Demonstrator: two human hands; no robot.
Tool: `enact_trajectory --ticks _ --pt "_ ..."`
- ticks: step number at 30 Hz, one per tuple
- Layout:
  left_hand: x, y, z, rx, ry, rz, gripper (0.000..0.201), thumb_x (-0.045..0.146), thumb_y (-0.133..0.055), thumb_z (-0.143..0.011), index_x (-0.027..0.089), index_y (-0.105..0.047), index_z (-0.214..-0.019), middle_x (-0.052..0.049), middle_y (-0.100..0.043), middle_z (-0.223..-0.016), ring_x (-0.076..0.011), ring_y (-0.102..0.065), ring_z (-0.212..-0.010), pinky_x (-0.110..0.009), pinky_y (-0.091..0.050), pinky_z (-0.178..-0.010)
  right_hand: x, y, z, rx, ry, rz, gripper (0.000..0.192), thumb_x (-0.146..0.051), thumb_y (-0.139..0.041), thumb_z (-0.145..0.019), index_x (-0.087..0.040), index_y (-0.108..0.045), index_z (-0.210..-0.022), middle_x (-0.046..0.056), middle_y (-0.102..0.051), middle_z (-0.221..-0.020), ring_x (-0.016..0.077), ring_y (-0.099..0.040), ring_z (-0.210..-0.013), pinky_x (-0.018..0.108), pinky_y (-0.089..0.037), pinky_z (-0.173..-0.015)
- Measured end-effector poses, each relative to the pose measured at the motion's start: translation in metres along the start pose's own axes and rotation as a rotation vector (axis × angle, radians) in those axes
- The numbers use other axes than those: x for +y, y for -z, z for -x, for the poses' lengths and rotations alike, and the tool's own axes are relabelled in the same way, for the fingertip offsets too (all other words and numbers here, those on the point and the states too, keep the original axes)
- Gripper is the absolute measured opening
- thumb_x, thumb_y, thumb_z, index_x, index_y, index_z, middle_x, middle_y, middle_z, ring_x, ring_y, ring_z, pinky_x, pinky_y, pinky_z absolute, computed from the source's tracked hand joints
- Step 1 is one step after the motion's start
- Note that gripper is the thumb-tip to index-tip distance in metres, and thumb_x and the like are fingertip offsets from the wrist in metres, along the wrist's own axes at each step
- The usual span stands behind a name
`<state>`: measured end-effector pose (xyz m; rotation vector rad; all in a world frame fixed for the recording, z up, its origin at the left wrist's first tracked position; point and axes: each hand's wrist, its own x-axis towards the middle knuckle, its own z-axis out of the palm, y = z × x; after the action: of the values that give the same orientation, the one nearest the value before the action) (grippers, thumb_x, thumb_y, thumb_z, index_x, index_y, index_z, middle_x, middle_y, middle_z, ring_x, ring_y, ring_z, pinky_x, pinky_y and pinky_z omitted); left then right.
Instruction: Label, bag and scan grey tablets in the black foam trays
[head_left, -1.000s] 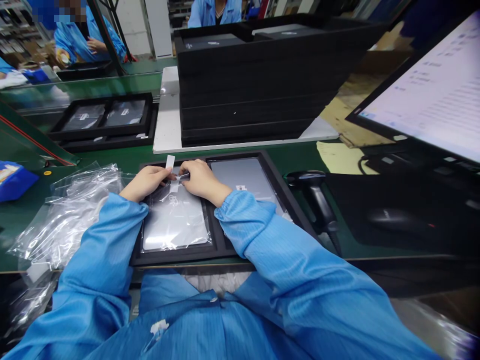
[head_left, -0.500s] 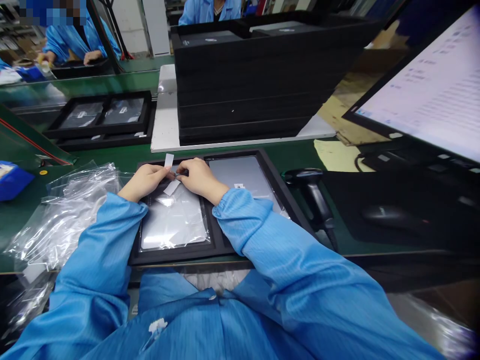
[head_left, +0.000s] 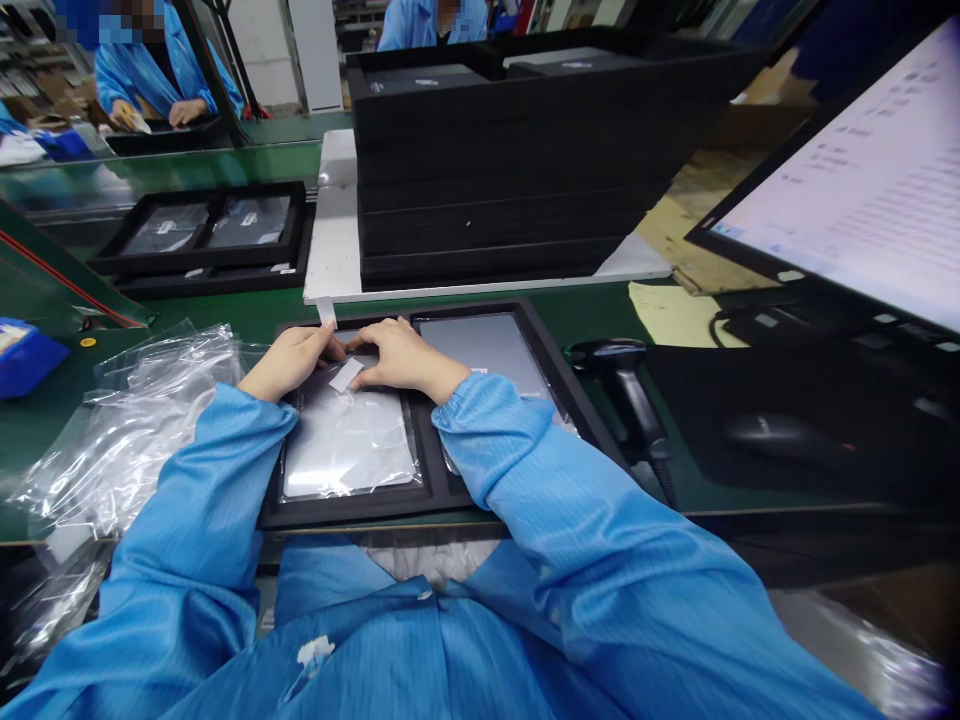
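Observation:
A black two-compartment tray (head_left: 431, 470) lies in front of me. Its left compartment holds a flat silver panel in a clear plastic bag (head_left: 345, 450), with a small white label (head_left: 346, 375) near the top. My left hand (head_left: 289, 358) is over the bag's upper left, fingers closed on a white strip (head_left: 327, 312) that sticks up past the tray's far edge. On the bag's upper right rests my right hand (head_left: 409, 360), thumb and fingers apart beside the label. The right compartment holds another grey panel (head_left: 480, 340), partly hidden by my right arm.
Loose clear bags (head_left: 150, 430) lie to the left. A tall stack of black trays (head_left: 495, 170) stands behind on a white board (head_left: 330, 250). More trays (head_left: 202, 255) sit at back left. To the right are a barcode scanner (head_left: 626, 395), mouse (head_left: 776, 432) and monitor (head_left: 855, 180). Co-workers sit opposite.
My right hand's thumb and fingers have spread and moved slightly apart from my left. The white strip in my left hand has shifted a little left and up.

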<state>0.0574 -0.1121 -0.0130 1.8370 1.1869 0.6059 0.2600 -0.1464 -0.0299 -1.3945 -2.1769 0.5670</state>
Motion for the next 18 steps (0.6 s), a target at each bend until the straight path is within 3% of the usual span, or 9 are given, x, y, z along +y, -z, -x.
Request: enact_trajectory --ticks 4,10,18 --pt "0.0 -0.001 0.0 0.012 0.014 0.024 0.079 0.085 -0.045 -0.086 0.012 -0.075 -0.086 -0.014 -0.074 -0.092 -0.0222 -0.067 -0.08 -0.03 -0.054 -0.074 0.002 -0.001 -0.001 0.029 -0.001 -0.016 0.051 -0.031 -0.095 -0.067 -0.023 -0.075 -0.114 0.004 -0.077 -0.118 0.0301 -0.063 -0.12 0.049 -0.033 -0.114" --pt "0.006 0.0 0.004 0.014 -0.032 0.025 0.082 0.089 -0.05 -0.082 0.012 -0.076 -0.091 -0.015 -0.074 -0.096 -0.0235 -0.067 -0.086 -0.031 -0.055 -0.077 -0.001 -0.002 -0.002 0.103 -0.072 -0.029 0.024 -0.024 -0.086 -0.078 -0.023 -0.077 -0.099 0.003 -0.079 -0.109 0.026 -0.067 -0.109 0.042 -0.042 -0.105" --pt "0.011 0.0 0.006 -0.07 -0.045 0.048 0.086 0.093 -0.054 -0.077 0.013 -0.08 -0.093 -0.015 -0.076 -0.1 -0.0246 -0.068 -0.089 -0.033 -0.054 -0.085 -0.002 -0.003 -0.002 0.15 -0.095 -0.05 0.017 -0.012 -0.077 -0.079 -0.021 -0.077 -0.093 0.003 -0.08 -0.099 0.0243 -0.071 -0.102 0.04 -0.044 -0.104"
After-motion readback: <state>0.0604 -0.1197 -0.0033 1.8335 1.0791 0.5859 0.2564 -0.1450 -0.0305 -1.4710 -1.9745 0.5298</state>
